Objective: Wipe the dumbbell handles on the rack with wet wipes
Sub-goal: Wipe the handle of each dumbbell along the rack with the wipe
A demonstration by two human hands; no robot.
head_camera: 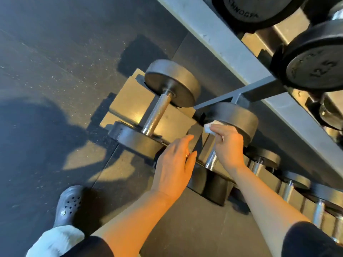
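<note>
Right hand point(229, 147): centre of frame, fingers curled round white wet wipe point(209, 128), wrapped on upper end of knurled dumbbell handle point(211, 159)
Left hand point(174, 167): just left, fingers straight, loosely apart, holding nothing
Neighbouring dumbbell point(157, 112): centre-left, handle bare
Rack point(222, 43): upper right

Both forearms bare, reaching forward and down from the bottom edge, dark short sleeves at the elbows. Right hand point(229, 147): fingers curled, back of hand up, thumb and fingers pinching a white wet wipe point(210, 127) against the dumbbell handle point(211, 159). Left hand point(173, 166): just beside the right, apart from it, fingers straight and loosely together, pointing forward, thumb on the inner side, gripping nothing visible.
</note>
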